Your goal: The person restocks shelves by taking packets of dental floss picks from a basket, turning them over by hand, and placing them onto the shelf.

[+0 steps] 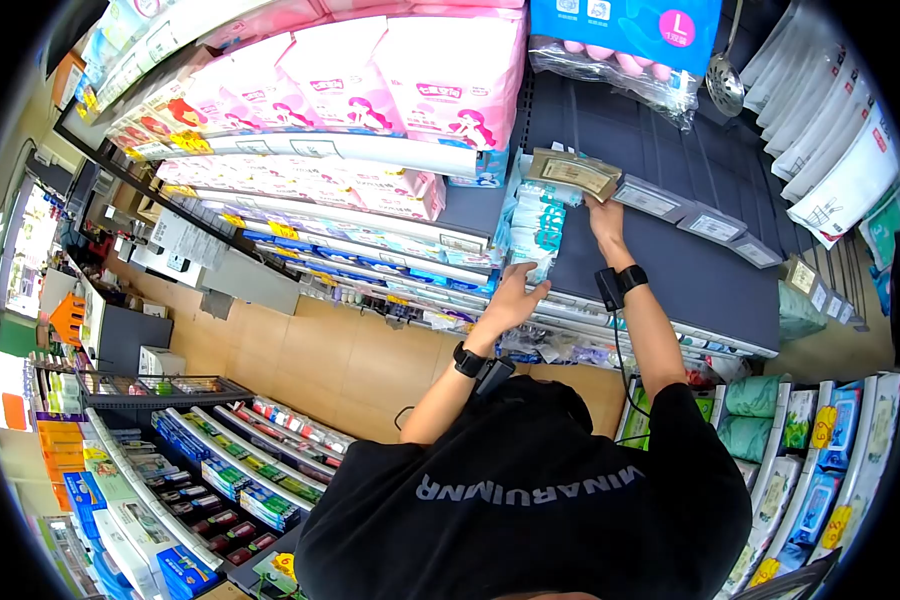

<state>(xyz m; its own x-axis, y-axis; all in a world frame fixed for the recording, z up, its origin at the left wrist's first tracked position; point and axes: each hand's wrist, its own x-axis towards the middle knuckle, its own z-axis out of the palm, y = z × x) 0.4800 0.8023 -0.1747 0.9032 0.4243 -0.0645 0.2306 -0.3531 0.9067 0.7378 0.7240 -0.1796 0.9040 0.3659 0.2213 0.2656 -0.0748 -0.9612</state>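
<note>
One tan label (573, 173) overhangs teal packets (537, 225), left hand (513, 300) spread beside them, right hand (606, 220) of unclear grip.

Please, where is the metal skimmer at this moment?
In the head view, the metal skimmer hangs at the top, right of centre, between the blue package marked L and the white hanging packages.

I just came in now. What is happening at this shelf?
A person is handling a row of small white and teal packs on a dark shelf. The left hand is at the near end of the row, fingers spread. The right hand reaches by the far end, close to the price labels; whether it grips a pack cannot be seen.
</note>
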